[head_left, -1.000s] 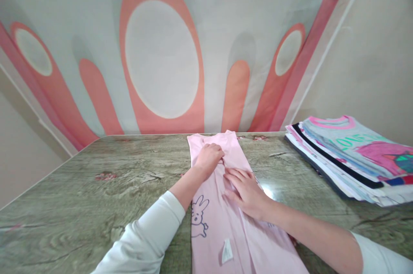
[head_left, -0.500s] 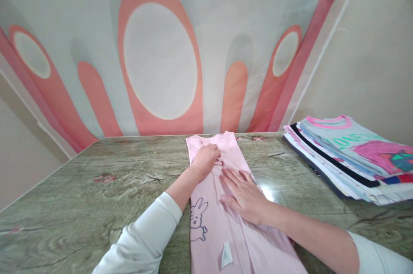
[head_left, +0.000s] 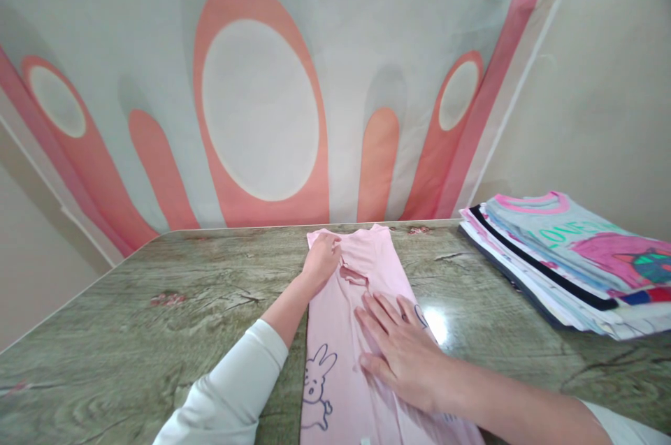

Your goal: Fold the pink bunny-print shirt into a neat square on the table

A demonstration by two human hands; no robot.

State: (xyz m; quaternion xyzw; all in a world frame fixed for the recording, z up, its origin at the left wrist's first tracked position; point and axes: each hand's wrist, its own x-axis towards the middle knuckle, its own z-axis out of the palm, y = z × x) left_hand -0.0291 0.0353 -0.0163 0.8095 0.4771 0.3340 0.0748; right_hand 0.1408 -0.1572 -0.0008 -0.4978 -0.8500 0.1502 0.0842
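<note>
A pink garment [head_left: 335, 319], folded long and narrow, lies on the table in front of me. A dark-outlined rabbit print shows near its left edge, and a bit of white label at the bottom of the view. My left hand [head_left: 322, 258] is near its far left end, the fingers curled and closed on the cloth; the fingertips are partly hidden. Wrinkles and a small raised fold run from there toward the middle. Lying flat on the garment's right half, my right hand [head_left: 401, 351] has its fingers spread.
A stack of folded clothes [head_left: 545, 277] stands on the right of the wood-patterned table [head_left: 210, 312], a grey shirt with a pink collar on top. Behind the table's far edge rises a wall hanging [head_left: 346, 47] with coral shapes.
My left hand has moved left and away from me, from the garment's middle to its far left side. The raised fold is more exposed. My right hand stays flat on the cloth.
</note>
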